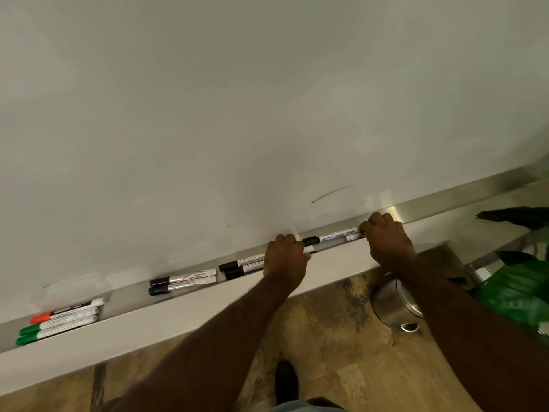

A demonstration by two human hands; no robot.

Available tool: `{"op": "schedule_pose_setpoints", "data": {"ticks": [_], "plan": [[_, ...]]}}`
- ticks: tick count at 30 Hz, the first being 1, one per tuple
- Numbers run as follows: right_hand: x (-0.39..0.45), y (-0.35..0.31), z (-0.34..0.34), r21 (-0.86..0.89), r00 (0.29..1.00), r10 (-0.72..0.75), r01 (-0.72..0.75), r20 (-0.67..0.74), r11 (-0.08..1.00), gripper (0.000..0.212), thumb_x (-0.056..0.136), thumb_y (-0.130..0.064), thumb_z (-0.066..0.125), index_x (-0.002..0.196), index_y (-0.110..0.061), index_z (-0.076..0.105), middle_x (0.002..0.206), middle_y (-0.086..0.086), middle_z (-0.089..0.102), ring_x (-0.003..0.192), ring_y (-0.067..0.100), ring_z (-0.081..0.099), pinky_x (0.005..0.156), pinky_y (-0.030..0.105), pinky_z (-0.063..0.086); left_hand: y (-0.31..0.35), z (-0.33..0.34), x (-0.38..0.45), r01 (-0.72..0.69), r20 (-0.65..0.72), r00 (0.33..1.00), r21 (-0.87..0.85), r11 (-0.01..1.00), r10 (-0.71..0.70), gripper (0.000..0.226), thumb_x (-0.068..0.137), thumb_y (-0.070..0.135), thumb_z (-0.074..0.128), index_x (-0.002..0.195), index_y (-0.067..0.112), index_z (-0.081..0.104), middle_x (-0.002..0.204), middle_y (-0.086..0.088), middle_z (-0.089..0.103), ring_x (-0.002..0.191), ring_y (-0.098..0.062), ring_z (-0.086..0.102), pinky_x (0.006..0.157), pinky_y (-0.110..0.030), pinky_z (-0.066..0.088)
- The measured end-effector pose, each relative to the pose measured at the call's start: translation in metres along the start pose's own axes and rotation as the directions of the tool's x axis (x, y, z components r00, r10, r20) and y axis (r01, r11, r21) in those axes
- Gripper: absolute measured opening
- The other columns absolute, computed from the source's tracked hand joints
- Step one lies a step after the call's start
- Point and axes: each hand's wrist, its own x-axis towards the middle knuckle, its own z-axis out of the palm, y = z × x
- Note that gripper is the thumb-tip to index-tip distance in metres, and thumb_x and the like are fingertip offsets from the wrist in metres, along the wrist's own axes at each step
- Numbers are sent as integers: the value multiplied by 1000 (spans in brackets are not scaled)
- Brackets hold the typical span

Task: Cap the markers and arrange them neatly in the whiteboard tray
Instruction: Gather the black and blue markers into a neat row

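Tray (184, 318): smooth grey trough.
Markers (332, 235): glossy cylinders, laid between both hands' fingers.
Left hand (286, 257): fingers curled; grasp cannot be told.
Right hand (386, 239): the same.

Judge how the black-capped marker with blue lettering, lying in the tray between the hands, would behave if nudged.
The blue-lettered marker looks round and smooth, so it would probably roll, though the tray lip should catch it. Its slim plastic-looking body suggests stiff and light. The cap appears seated, so ink smearing seems unlikely.
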Motion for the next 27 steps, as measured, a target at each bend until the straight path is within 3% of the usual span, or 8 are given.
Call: {"op": "schedule_pose_setpoints", "data": {"ticks": [7,10,12,14,17,19,21,27], "plan": [[0,8,-6,50,996,-88,90,-33,995,18,83,-4,55,96,-16,52,98,7,60,89,26,49,72,37,40,8,-3,7,148,45,989,-237,960,-142,21,84,27,65,100,14,63,101,-8,67,98,-27,54,84,-37,42],[0,-1,-17,167,983,-86,113,-161,980,18,84,-3,55,94,-16,48,89,8,61,82,28,51,65,36,37,7,-5,8,201,78,980,-375,905,-185,16,80,20,70,93,14,63,92,-11,69,89,-28,58,79,-39,50],[-1,-12,-28,356,960,-1,105,-281,928,11,90,-8,53,98,-14,48,88,8,59,78,28,53,63,36,40,5,-5,8,199,74,980,-425,883,-185,16,79,15,69,94,12,65,92,-11,70,86,-28,61,77,-39,52],[-3,-25,-37,614,934,182,49,-309,788,15,94,-15,51,107,-16,45,91,6,61,78,23,58,66,35,47,1,-4,6,187,37,981,-471,862,-193,18,80,13,67,98,11,68,95,-9,71,86,-25,62,76,-33,51],[-5,-45,-45,899,898,423,-82,-120,429,37,94,-14,54,126,-19,35,98,3,64,84,17,64,65,14,48,-2,-7,2,209,12,970,-560,802,-244,20,82,15,66,102,12,69,97,-7,69,88,-21,62,77,-26,46],[-6,-54,-43,983,876,480,-124,46,133,51,93,-8,54,134,-24,30,97,6,66,84,15,66,59,8,49,-3,-9,-1,221,16,962,-631,744,-272,19,84,15,65,104,11,67,98,-8,67,88,-21,62,79,-28,48],[-7,-60,-37,987,853,497,-142,158,-70,57,92,-5,55,136,-29,29,101,11,64,85,15,67,62,14,54,-4,-11,-4,226,32,962,-652,724,-272,20,87,15,64,106,12,66,101,-8,68,88,-19,61,81,-28,49],[-9,-78,-22,958,837,477,-180,269,-225,50,91,-4,56,129,-27,34,120,23,56,89,23,67,80,36,58,-4,-19,-7,239,70,964,-653,719,-257,22,89,17,62,110,12,64,103,-6,71,85,-14,60,84,-29,51]]}}
